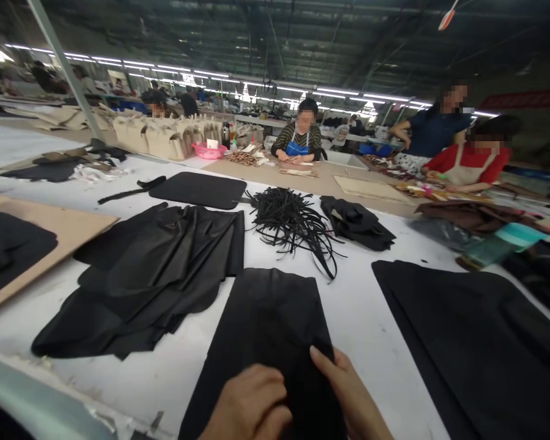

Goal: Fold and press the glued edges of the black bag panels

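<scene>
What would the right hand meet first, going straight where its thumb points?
The black panel that hand touches; beyond it, probably the heap of black sheets, though depth is unclear.

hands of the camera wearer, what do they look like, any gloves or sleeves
Both the left hand and the right hand are bare, without gloves. No sleeve, cuff, watch or bracelet shows on the parts in view; the picture's lower edge cuts off the rest. No clear markings can be made out, and small details are too soft to tell.
</scene>
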{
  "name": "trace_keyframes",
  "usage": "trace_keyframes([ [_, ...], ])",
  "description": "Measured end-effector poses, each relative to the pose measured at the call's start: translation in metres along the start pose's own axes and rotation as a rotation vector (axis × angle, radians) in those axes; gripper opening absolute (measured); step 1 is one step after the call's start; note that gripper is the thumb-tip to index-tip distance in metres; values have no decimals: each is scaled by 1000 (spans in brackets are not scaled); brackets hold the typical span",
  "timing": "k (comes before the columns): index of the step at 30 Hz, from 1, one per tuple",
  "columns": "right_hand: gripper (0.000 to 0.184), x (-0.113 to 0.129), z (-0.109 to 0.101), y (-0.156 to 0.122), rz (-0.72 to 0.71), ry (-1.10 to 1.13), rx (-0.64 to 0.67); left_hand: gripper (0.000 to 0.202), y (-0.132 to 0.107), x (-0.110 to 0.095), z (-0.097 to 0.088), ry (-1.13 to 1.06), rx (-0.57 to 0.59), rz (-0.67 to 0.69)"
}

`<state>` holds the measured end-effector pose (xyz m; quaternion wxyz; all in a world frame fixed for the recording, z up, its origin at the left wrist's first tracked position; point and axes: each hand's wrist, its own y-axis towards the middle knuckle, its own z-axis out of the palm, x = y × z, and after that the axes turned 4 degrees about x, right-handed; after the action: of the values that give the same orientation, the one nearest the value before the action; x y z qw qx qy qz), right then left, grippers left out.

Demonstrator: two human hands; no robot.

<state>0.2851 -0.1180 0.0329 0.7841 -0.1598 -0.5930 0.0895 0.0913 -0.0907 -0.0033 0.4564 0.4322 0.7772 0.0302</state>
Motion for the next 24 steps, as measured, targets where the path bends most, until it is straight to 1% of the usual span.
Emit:
trace_keyframes([
  [2, 45, 7, -10, -7, 21, 77, 3, 25, 8, 14, -25, -106, -186, -360],
  [3, 46, 11, -14, -11, 25, 113, -1, 31, 13, 21, -35, -209, -253, -522],
  [4, 47, 14, -18, -14, 24, 149, -7, 43, 17, 27, -43, -338, -318, -659],
  [5, 47, 16, -21, -16, 17, 185, -11, 56, 22, 31, -49, -472, -383, -765],
  [6, 47, 18, -24, -18, 12, 221, -10, 65, 27, 33, -54, -618, -428, -840],
  [7, 47, 19, -26, -20, 13, 253, -1, 71, 33, 33, -57, -769, -443, -887],
  [8, 46, 20, -27, -21, 21, 279, 13, 72, 38, 31, -59, -921, -418, -905],
  [9, 45, 20, -29, -22, 32, 295, 23, 69, 43, 28, -59, -1066, -365, -901],
  [11, 43, 19, -35, -20, 61, 281, 19, 54, 51, 20, -59, -1285, -246, -875],
  [12, 42, 19, -39, -18, 75, 243, 8, 46, 54, 17, -58, -1342, -218, -867],
  [13, 42, 18, -43, -16, 84, 181, -3, 38, 57, 15, -56, -1365, -216, -868],
  [14, 43, 17, -47, -13, 88, 86, -9, 33, 58, 14, -54, -1369, -229, -876],
  [15, 45, 17, -50, -11, 89, -47, -46, 30, 59, 13, -52, -1364, -244, -884],
  [16, 48, 16, -52, -9, 75, -212, -137, 28, 60, 13, -49, -1359, -252, -888],
  [18, 52, 15, -49, -7, -30, -584, -419, 27, 61, 10, -45, -1358, -268, -884],
  [19, 53, 14, -43, -8, -107, -739, -543, 26, 62, 8, -42, -1357, -276, -871],
  [20, 51, 13, -33, -9, -179, -843, -602, 26, 64, 5, -40, -1350, -279, -851],
  [21, 49, 12, -22, -10, -243, -897, -585, 26, 65, 2, -38, -1335, -274, -824],
  [22, 48, 11, -8, -11, -279, -901, -493, 27, 67, -3, -37, -1309, -256, -797],
  [23, 49, 10, 6, -12, -283, -889, -394, 28, 68, -7, -35, -1270, -228, -774],
  [24, 54, 9, 19, -12, -284, -881, -341, 28, 70, -12, -33, -1216, -194, -756],
])
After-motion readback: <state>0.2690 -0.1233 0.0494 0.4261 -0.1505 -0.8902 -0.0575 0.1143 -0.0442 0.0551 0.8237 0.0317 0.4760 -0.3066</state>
